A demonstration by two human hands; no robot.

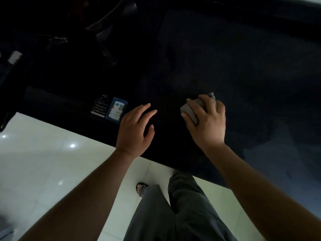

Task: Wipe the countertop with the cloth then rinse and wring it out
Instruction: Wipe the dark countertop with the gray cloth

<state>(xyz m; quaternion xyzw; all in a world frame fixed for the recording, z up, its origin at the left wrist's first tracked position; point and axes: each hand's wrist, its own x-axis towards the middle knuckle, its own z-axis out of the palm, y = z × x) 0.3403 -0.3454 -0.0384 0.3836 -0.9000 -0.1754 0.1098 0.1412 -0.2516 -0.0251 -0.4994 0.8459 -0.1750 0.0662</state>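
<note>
Grey trousers (182,214) and a sandalled foot (141,188) stand at 6 o'clock on the tiles (52,162). On the dark counter (225,75), the left hand (134,129) lies flat, fingers spread, empty. At its 3 o'clock, the right hand (207,121) presses down, fingers curled over the bunched cloth (191,108). Stickers (109,108) sit at 9 o'clock.

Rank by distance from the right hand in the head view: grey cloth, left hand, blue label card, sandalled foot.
1. Grey cloth, under the right hand.
2. Left hand, beside it on the countertop.
3. Sandalled foot, below on the floor, and blue label card, farther left: too close to call.
</note>
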